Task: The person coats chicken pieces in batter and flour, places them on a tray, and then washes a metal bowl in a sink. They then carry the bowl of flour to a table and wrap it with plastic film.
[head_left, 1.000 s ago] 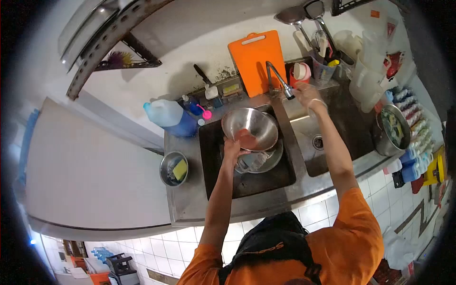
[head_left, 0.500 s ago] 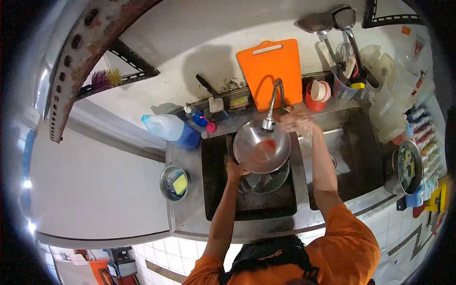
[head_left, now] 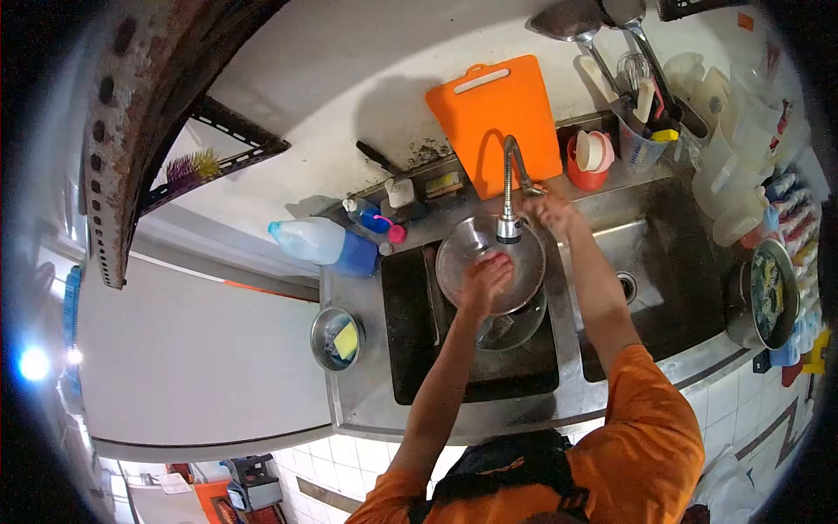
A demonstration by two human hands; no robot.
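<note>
A steel bowl (head_left: 449, 266) rests tilted over a clear bowl (head_left: 525, 330) in the left sink basin. Inside the steel bowl lies my left hand (head_left: 489, 278), its fingers stretched out together below the tap spout. My right hand (head_left: 552, 215) is at the tap's handle (head_left: 532, 189), fingers bent around it and partly blurred. The flexible steel tap (head_left: 509, 188) arches over the steel bowl, and its spout head points down into it. Whether water is running cannot be made out.
Left of the sink stands a small bowl (head_left: 319, 354) with a yellow sponge (head_left: 346, 341). Behind are a blue-liquid jug (head_left: 323, 244), an orange cutting board (head_left: 502, 131), red cups (head_left: 587, 175) and a utensil jug (head_left: 642, 148). A pot (head_left: 742, 306) stands right; a rusty shelf bracket (head_left: 118, 157) hangs upper left.
My left hand has let go of the steel bowl's near-left rim and moved up and right into the bowl. My right hand stays beside the tap. The view has shifted slightly.
</note>
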